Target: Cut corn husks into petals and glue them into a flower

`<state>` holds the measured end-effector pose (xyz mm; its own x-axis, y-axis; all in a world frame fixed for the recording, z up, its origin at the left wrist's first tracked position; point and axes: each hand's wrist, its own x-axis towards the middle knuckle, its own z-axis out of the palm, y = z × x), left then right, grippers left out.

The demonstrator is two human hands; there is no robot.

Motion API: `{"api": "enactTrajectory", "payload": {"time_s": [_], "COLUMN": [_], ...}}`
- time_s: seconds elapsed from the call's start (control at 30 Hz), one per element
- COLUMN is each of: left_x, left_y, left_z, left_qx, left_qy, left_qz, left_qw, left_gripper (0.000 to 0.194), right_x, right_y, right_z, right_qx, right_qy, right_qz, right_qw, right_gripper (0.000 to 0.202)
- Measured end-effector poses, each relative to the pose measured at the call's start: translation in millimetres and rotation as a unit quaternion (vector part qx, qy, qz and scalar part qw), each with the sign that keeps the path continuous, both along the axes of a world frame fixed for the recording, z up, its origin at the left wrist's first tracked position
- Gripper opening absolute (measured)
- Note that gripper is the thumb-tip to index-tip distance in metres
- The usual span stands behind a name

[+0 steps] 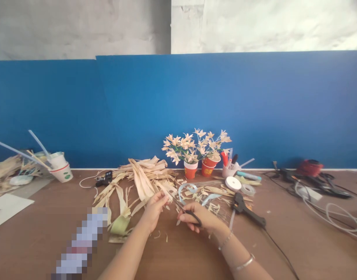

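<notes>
In the head view, my left hand pinches a small pale strip of husk above the table. My right hand is wrapped round the black handle of a pair of scissors, whose blades point up and left to the strip. A small pale piece hangs near my right fingers. Behind my hands lies a heap of dried husks, with a green piece at its near edge. Light blue ribbon curls just behind the scissors.
Pale flowers stand in red cups at the back. A glue gun with its cord and a white roll lie to the right. Cables spread at far right. White cups with sticks stand left, near paper.
</notes>
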<state>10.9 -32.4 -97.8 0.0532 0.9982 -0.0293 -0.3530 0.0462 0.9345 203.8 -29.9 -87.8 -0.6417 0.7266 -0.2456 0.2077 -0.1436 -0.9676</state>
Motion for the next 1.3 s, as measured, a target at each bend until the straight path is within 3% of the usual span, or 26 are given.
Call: {"api": "enactTrajectory", "payload": {"time_s": [0.4,0.63,0.83,1.0,1.3], "left_x": [2,5,16,21,26], "left_y": [0,-2,-9,-8,-9], "left_z": [-3.2,-0.2,3.9,-2.6,-4.0], "left_qx": [-0.002,0.018,0.035,0.031,-0.009], "left_qy": [0.027,0.05,0.104,0.184,0.139], "left_qz": [-0.002,0.001,-0.047,-0.007,0.002], "left_qw": [1.0,0.999,0.993,0.982,0.99], "left_gripper": [0.021,0.021,0.023,0.019,0.018], "right_x": [-10,-16,-28,-30,-34], "right_y": [3,6,-3,-2,1], "right_z": [-2.2,-6.9,-4.9,-9.1,-11.8], "right_qx": [0.031,0.001,-0.037,0.009,0.059], "right_qy": [0.022,0.145,0.219,0.206,0.176], "right_qz": [-0.142,-0.301,-0.271,-0.27,-0.293], "right_qw": [0.989,0.942,0.937,0.941,0.938], "right_gripper": [0.038,0.038,0.047,0.042,0.04]}}
